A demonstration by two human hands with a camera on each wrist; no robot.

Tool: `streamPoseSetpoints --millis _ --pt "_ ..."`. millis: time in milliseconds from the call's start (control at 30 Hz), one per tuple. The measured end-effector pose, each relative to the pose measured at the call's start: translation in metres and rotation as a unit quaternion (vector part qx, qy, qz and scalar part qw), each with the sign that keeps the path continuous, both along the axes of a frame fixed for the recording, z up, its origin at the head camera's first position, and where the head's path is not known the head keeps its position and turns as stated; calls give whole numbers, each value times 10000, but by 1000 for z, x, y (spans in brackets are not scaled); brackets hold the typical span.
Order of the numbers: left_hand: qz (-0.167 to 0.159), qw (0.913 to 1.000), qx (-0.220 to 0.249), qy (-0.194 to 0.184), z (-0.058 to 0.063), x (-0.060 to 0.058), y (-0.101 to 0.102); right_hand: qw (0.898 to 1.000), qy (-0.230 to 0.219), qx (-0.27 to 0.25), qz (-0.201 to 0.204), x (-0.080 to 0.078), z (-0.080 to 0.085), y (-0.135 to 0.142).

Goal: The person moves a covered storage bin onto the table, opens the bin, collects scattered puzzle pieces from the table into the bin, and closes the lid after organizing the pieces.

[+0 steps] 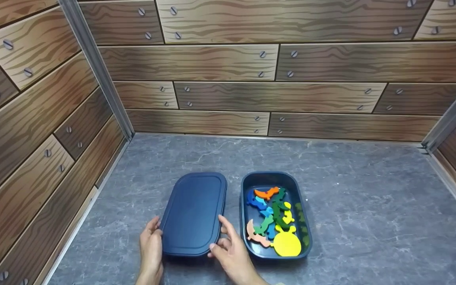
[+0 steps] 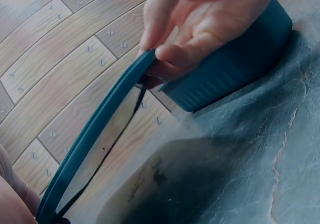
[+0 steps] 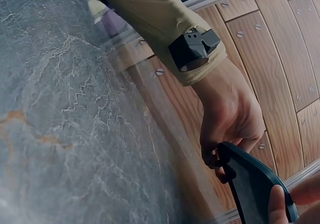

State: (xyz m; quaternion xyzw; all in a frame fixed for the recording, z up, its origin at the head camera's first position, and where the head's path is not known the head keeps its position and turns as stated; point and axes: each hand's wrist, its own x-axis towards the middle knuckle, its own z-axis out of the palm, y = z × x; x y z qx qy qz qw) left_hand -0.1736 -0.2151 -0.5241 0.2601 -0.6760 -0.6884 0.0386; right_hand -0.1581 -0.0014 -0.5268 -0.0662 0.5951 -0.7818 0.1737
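Note:
A dark blue rounded lid [image 1: 194, 213] is held between both hands, raised off the grey table; its shadow falls below it in the left wrist view. My left hand [image 1: 151, 249] grips its left edge, and in the right wrist view that hand's fingers wrap the rim. Opposite, my right hand [image 1: 234, 249] pinches the near right edge, thumb and fingers on either side of the rim. Close to the right hand stands a matching dark blue box [image 1: 269, 179], uncovered. Inside lie a yellow round animal-shaped piece [image 1: 287, 244], an orange piece [image 1: 266, 193], a pink piece [image 1: 257, 235] and several green and blue ones.
The grey marbled table [image 1: 370, 206] extends to both sides and behind the box. Wood-patterned panels [image 1: 228, 63] wall it in at the back, left and right, with metal posts [image 1: 101, 71] at the corners.

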Motion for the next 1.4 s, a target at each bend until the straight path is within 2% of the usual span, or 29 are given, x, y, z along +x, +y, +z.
streamPoseSetpoints --millis 567,800,1400 --pt "22 9993 -151 352 9 3 7 9997 208 -109 -52 3 9 12" --pt "-157 9979 -508 365 12 4 11 9997 225 -106 -81 2 13 18" --pt "-518 9937 -857 497 14 3 25 9992 380 24 -97 -3 21 45"
